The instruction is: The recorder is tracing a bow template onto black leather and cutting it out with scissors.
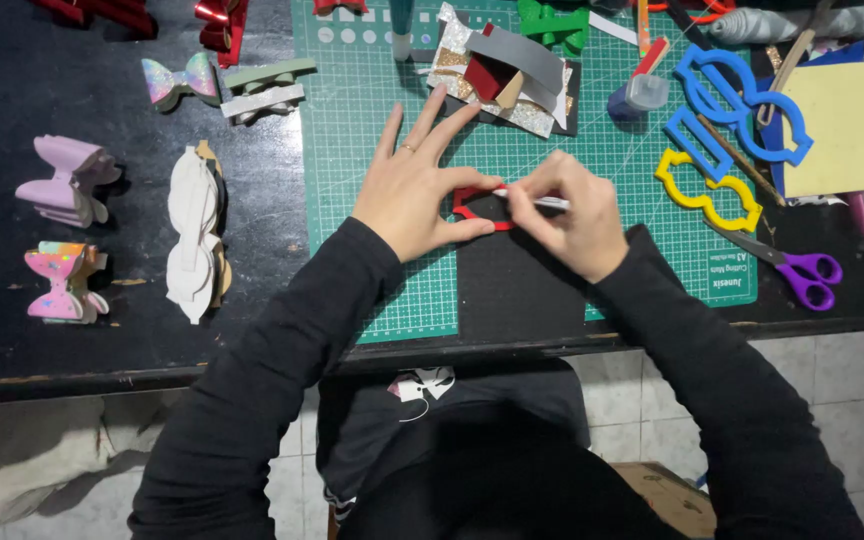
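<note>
My left hand [414,182] lies flat with fingers spread, pressing a red outline template [469,205] onto a black sheet [517,280] on the green cutting mat [372,150]. My right hand [574,212] grips a white pen [540,201] whose tip touches the template's upper edge. Both hands meet at the mat's middle. Most of the red template is hidden under my fingers.
Blue [737,105] and yellow [707,190] bow templates lie right, with purple scissors [802,272] and a yellow sheet [847,125]. Finished bows [67,180] and white cutouts [195,235] sit left on the black table. Fabric scraps [502,75] lie at the mat's far edge.
</note>
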